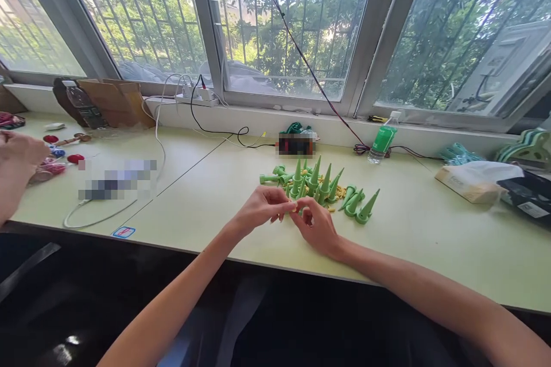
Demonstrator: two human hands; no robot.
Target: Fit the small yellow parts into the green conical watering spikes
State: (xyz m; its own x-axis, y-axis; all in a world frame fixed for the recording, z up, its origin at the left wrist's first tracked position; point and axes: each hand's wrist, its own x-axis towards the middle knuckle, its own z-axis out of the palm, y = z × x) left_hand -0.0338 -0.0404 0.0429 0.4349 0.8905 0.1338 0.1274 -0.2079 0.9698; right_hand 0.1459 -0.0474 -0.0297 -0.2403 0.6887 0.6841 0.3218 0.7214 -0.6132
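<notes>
My left hand (264, 206) and my right hand (316, 223) meet above the table's front part, thumbs and fingertips pinched together. Between the fingertips is something small and pale, too covered to make out. Just behind the hands stands a cluster of green plastic spikes (323, 183), several upright with points up. Small yellow pieces (341, 192) lie scattered among them. To the right of the cluster, a few more spikes (365, 211) rest on the table, one of them leaning. Green parts (269, 178) lie on their sides at the left of the pile.
The pale table (408, 258) runs below barred windows. A green-labelled bottle (384, 139), a tissue box (467, 180) and a black package (527, 192) stand to the right. A white cable (101, 222) loops at left. Another person's hand (21, 152) is at the far left, near red items.
</notes>
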